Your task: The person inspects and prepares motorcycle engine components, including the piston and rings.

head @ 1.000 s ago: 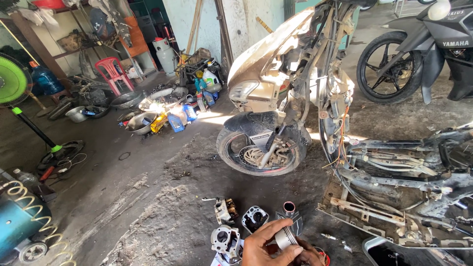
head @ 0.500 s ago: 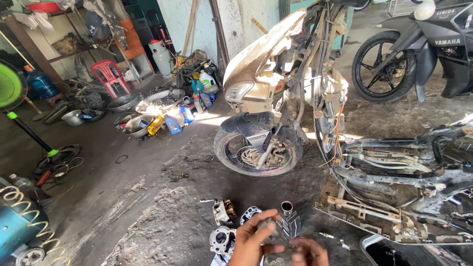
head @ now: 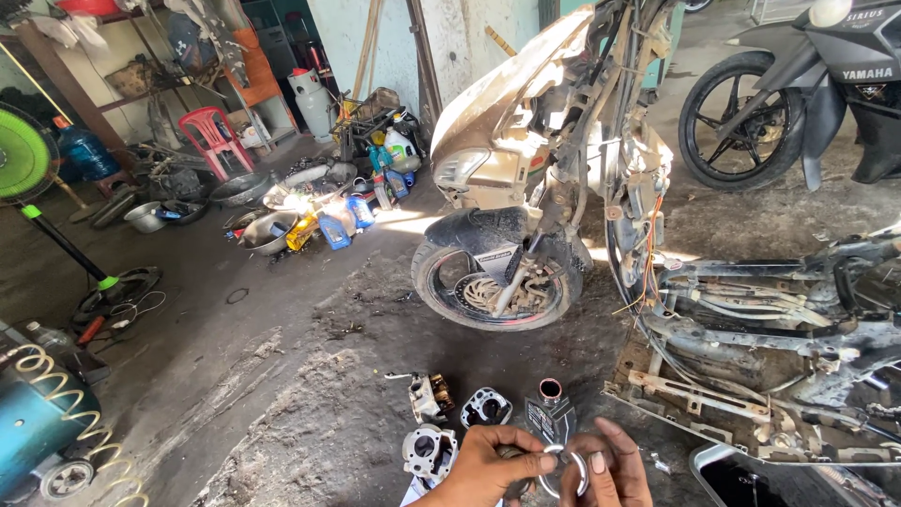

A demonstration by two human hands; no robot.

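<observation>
Both hands low centre over the floor (head: 282, 413): left hand (head: 483, 465) and right hand (head: 610, 469) have fingers (head: 540, 462) pinched together on a thin metal ring (head: 561, 469), held just above the engine parts (head: 432, 451) and the black bottle (head: 550, 413). I'd say keep the grip light and even on opposite edges, ring flat and untwisted, since a thin ring likely bends or springs away if forced. Frame bottom cuts off both wrists and part of the ring, so I can't tell whether it's split or what the left palm holds; stripped scooter (head: 526, 188) sits behind.
</observation>
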